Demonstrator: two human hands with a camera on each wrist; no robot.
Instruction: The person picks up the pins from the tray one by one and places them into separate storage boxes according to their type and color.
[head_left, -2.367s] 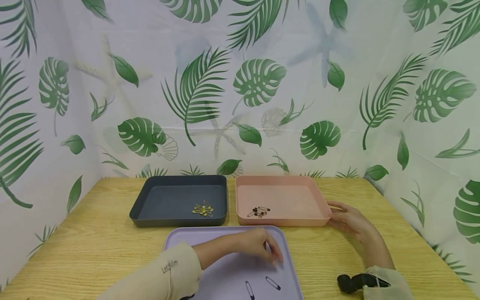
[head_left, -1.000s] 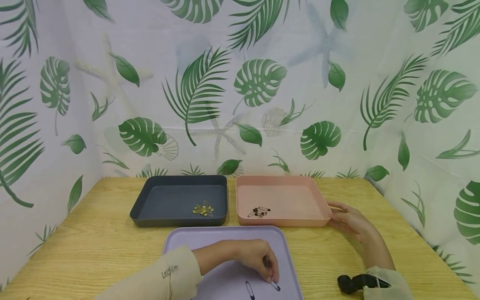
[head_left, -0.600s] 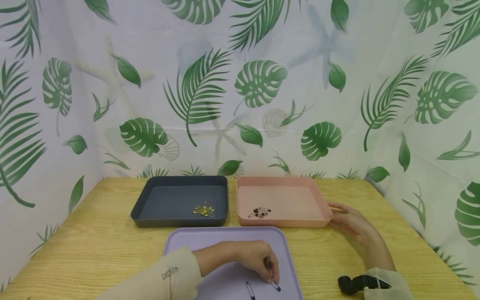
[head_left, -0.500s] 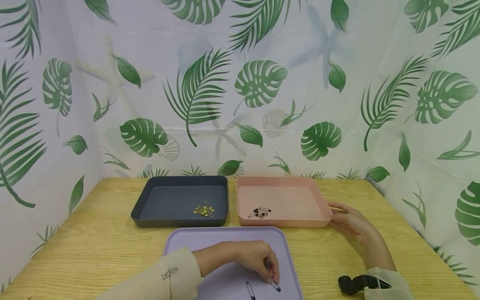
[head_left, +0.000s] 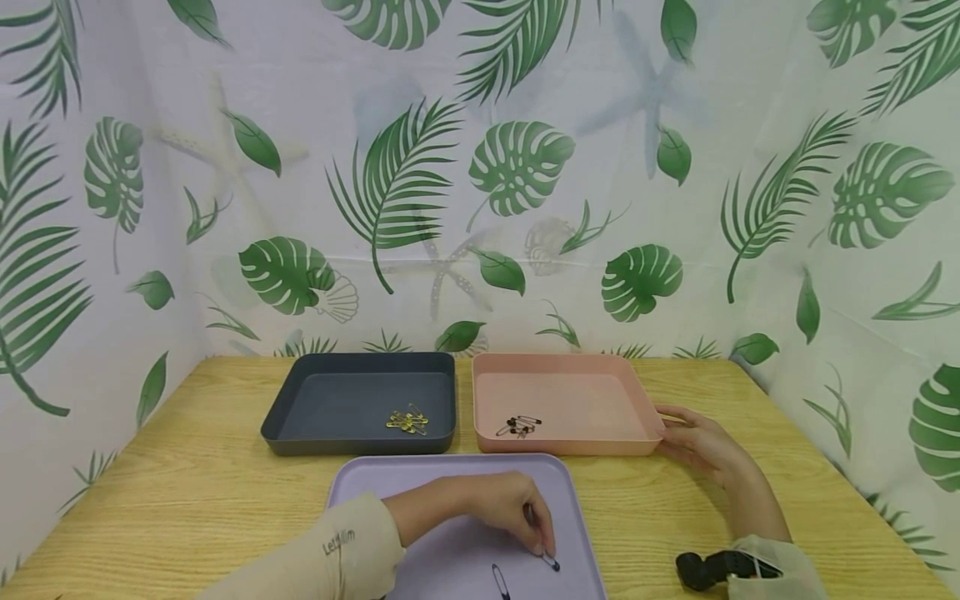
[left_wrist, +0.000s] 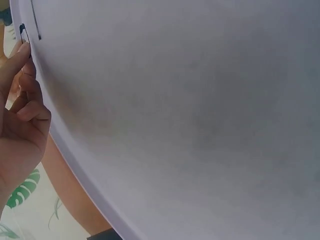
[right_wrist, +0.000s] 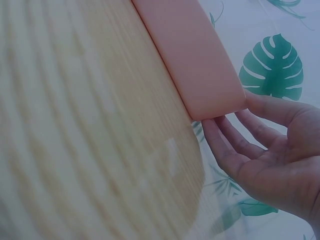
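Note:
In the head view my left hand point(head_left: 510, 504) reaches over the lilac tray point(head_left: 446, 471) and pinches a black safety pin point(head_left: 553, 564) between thumb and fingertips. The left wrist view shows that safety pin point(left_wrist: 22, 30) sticking out past the fingertips. A second black safety pin point(head_left: 500, 581) lies on the lilac tray, cut off by the lower frame edge. My right hand point(head_left: 705, 446) touches the right side of the pink tray point(head_left: 573, 396). Seen from the right wrist, the fingers lie fairly straight, their tips against the tray's corner point(right_wrist: 215, 102).
Several black safety pins point(head_left: 521, 424) lie in the pink tray's near left part. Beside it stands a dark blue-grey tray point(head_left: 337, 400) holding several gold safety pins point(head_left: 407, 419). The wooden table point(head_left: 172, 483) ends at a leaf-printed cloth point(head_left: 555, 275) behind and at both sides.
My left hand has come down from hovering over the lilac tray and taken hold of the right-hand safety pin, then shifted slightly up. The right hand keeps its place at the pink tray.

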